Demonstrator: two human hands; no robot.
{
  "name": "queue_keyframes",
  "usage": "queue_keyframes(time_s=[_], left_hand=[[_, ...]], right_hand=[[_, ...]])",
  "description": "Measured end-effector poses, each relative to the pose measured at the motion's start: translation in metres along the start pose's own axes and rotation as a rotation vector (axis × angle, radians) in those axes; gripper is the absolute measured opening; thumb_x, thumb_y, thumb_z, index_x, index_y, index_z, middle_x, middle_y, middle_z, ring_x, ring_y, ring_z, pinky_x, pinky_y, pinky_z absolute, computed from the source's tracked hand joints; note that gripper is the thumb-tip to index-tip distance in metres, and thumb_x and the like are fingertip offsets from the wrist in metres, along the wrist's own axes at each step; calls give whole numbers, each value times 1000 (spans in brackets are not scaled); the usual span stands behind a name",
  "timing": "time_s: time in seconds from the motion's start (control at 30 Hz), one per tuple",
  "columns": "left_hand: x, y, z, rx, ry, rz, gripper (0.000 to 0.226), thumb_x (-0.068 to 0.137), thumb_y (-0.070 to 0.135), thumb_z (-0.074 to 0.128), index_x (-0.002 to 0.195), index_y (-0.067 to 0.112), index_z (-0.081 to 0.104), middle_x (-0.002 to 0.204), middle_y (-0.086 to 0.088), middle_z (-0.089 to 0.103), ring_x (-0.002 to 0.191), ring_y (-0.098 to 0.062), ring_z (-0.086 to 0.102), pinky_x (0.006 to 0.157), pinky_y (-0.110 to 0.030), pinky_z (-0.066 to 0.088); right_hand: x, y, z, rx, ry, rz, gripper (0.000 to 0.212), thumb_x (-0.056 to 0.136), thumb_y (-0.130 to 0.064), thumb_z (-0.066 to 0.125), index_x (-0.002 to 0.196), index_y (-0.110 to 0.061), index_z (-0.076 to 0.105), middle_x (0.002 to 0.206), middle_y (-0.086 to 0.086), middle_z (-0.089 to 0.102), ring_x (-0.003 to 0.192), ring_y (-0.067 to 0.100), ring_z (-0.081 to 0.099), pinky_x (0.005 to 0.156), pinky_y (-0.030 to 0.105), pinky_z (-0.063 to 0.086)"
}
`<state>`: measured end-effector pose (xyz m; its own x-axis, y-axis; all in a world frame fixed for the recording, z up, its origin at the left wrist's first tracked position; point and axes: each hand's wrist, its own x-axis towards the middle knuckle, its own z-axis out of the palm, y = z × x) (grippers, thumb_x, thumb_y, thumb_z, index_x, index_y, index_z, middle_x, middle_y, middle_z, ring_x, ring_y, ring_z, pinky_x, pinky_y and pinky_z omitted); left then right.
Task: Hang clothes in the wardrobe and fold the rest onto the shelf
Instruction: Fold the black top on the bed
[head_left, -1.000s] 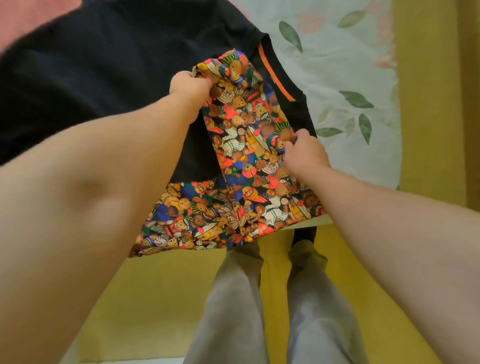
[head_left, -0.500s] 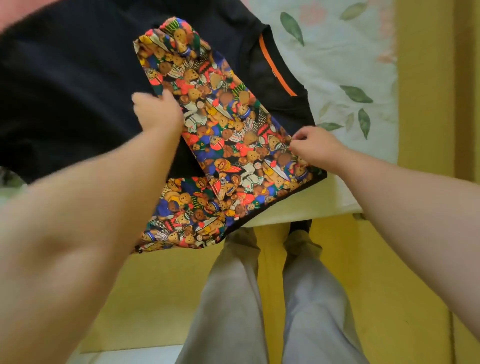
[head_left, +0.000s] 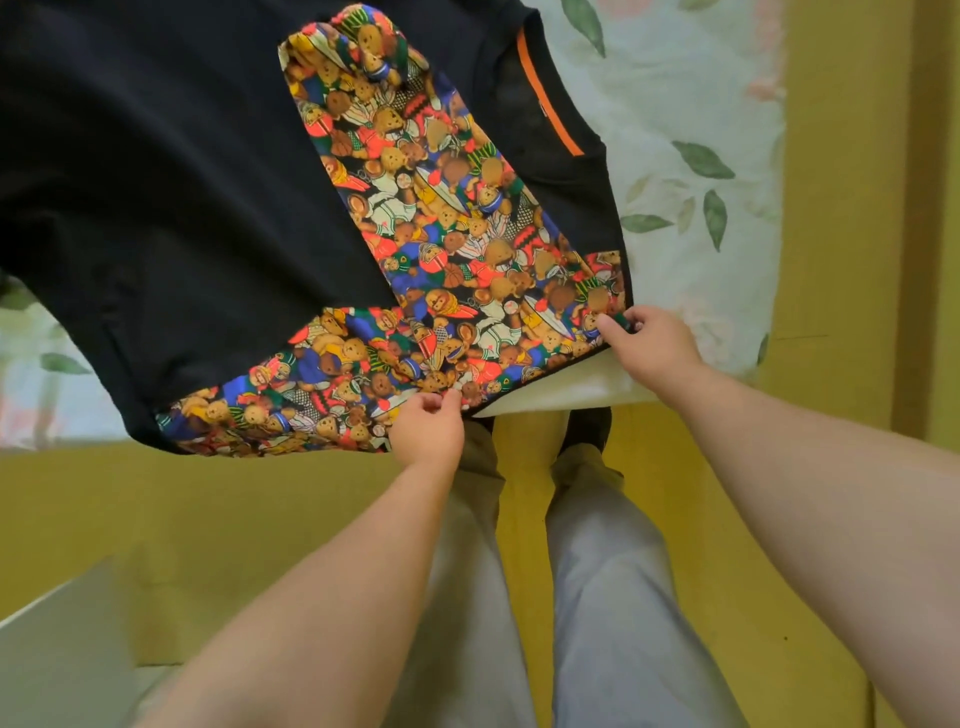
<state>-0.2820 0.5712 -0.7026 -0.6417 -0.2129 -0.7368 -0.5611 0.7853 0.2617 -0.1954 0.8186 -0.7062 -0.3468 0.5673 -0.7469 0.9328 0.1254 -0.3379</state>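
A black garment (head_left: 171, 171) with a colourful teddy-bear print lining (head_left: 447, 234) lies spread on a bed. An orange strip (head_left: 545, 96) runs along its collar edge. The print panel is laid flat across the black cloth, reaching from the top centre down to the near edge. My left hand (head_left: 428, 431) pinches the near hem of the print fabric at the bed's edge. My right hand (head_left: 647, 343) pinches the garment's near right corner, where print meets black trim.
The bed is covered by a pale sheet with green leaves (head_left: 691, 156), and its edge overhangs a yellow floor (head_left: 260, 519). My legs in grey trousers (head_left: 597, 597) stand right against the bed. A grey-white surface (head_left: 57, 654) sits at lower left.
The folded print panel has been spread out flat over the black cloth. My left hand dropped from the panel's upper part to the near hem, and my right hand shifted to the near right corner.
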Motion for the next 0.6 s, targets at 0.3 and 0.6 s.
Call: queue_keyframes(time_s=[0.3, 0.6], left_hand=[[9, 6, 2, 496, -143, 68, 42, 97, 47, 60, 73, 12, 62, 79, -8, 66, 79, -30, 63, 61, -31, 41], [22, 80, -46, 576, -214, 48, 53, 81, 61, 53, 96, 12, 67, 99, -8, 70, 85, -28, 66, 67, -31, 49]], right_hand=[[-9, 0, 5, 6, 51, 178, 22, 95, -28, 68, 108, -10, 65, 110, 11, 68, 107, 31, 63, 80, 31, 46], [-26, -65, 1, -391, 191, 61, 53, 84, -23, 74, 127, -13, 44, 128, 14, 49, 116, 34, 54, 93, 44, 48]])
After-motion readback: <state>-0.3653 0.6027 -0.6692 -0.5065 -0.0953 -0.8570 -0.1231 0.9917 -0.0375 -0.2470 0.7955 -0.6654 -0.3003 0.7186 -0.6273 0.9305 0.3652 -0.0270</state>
